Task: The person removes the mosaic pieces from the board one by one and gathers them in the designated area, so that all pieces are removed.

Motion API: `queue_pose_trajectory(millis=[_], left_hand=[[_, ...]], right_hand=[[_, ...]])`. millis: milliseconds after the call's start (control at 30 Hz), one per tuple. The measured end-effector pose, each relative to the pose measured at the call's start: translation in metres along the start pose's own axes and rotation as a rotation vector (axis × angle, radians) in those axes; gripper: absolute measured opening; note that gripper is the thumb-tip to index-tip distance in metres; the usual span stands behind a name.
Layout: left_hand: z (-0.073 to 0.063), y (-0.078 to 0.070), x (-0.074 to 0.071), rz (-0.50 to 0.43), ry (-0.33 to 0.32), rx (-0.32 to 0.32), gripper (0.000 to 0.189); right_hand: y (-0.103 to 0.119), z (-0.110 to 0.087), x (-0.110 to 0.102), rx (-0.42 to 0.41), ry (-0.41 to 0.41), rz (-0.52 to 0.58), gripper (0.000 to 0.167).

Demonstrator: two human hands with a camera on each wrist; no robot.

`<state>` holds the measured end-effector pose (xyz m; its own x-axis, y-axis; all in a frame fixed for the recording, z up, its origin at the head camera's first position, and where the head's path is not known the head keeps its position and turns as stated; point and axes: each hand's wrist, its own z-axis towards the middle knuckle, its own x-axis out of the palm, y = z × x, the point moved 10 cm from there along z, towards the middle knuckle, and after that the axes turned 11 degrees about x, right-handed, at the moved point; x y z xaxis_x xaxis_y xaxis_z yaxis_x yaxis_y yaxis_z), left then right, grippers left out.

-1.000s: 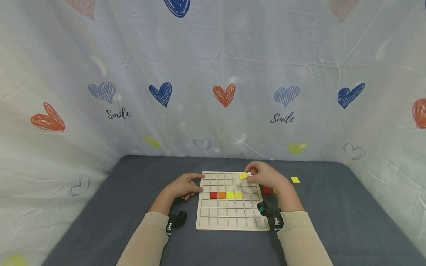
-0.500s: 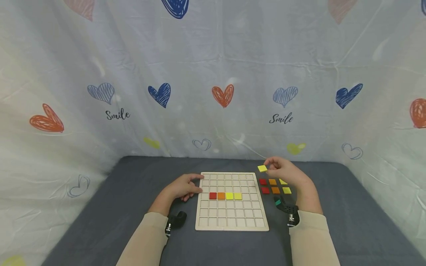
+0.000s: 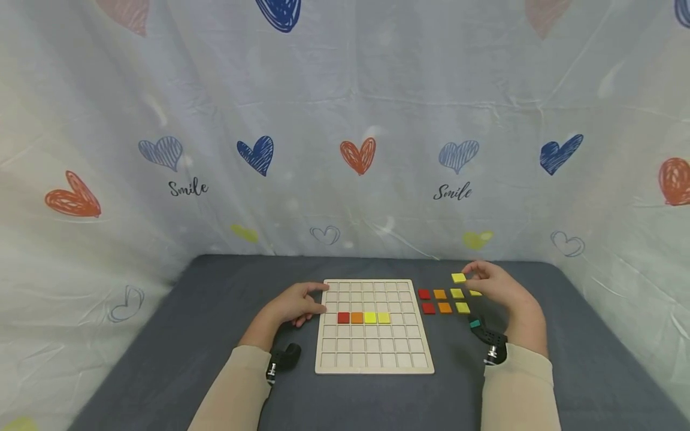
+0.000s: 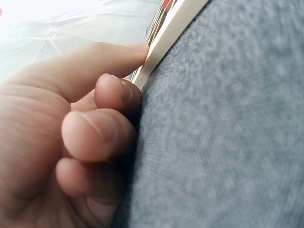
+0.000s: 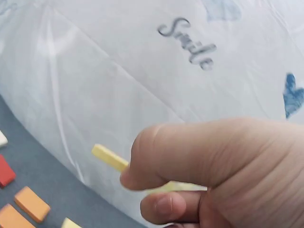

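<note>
Between thumb and fingers, my right hand (image 3: 498, 288) pinches a square yellow tile (image 3: 458, 278), raised behind the loose tiles right of the board. The right wrist view shows that yellow tile (image 5: 110, 157) edge-on, sticking out past the thumb. My left hand (image 3: 293, 303) rests at the left side of a pale wooden grid board (image 3: 374, 360), index fingertip and thumb against its edge. Seen from the left wrist, the thumb touches the board's side (image 4: 164, 45) while the other fingers curl loosely. On the board, a red tile (image 3: 343, 318), an orange tile (image 3: 357, 318) and two yellow tiles (image 3: 377, 318) form a row.
Right of the board lie red tiles (image 3: 428, 308), orange tiles (image 3: 444, 307) and yellow tiles (image 3: 462, 307) in two rows. Another yellow tile (image 3: 475, 293) is partly covered by my right hand. A dark grey cloth (image 3: 215, 335) covers the table, with a heart-printed curtain (image 3: 302, 197) behind.
My right hand has carried the yellow tile rightward from the board's far right corner to behind the loose tiles, uncovering most of them. The left hand has stayed at the board's edge.
</note>
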<state>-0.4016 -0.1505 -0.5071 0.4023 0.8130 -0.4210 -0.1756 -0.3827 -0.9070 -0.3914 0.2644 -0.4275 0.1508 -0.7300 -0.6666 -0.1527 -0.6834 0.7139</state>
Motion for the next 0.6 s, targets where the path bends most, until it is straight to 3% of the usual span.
queue_pose_trajectory(millis=[300,600], left_hand=[[-0.001,-0.002,0.001,0.023,0.014,0.011,0.064],[0.002,0.001,0.001,0.019,0.003,-0.003,0.066]], right_hand=[[-0.046,-0.001,-0.015,0.124,-0.023,-0.038,0.039],[-0.085,0.008,-0.003,0.267,0.055,0.087,0.032]])
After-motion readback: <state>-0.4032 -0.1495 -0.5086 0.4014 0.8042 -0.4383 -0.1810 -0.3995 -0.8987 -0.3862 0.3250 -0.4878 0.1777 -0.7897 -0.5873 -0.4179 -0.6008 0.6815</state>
